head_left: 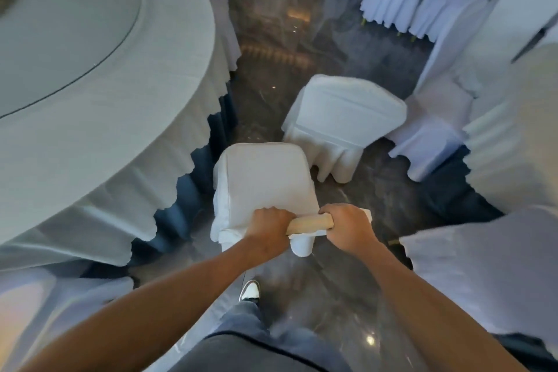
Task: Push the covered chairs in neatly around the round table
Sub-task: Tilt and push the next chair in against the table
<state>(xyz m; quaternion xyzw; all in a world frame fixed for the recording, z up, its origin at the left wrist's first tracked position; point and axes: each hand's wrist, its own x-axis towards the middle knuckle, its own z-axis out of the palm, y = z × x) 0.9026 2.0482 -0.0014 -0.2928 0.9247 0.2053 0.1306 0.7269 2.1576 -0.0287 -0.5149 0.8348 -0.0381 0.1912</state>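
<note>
A white-covered chair [262, 178] stands in front of me, just off the edge of the round table [90, 100] with its pale cloth. Both my hands grip the top of the chair's backrest, where a bare wooden rail [311, 224] shows between them. My left hand [270, 228] holds the left end over the cover. My right hand [347, 225] holds the right end. A second white-covered chair [344, 118] stands further off to the right, away from the table, turned at an angle.
Dark glossy floor [271, 39] runs ahead between the table and more covered chairs [422, 3] at the right and back. Another draped table edge [489, 278] is near right. Covered chair cloth [45, 305] lies at lower left. My shoe [250, 290] is behind the chair.
</note>
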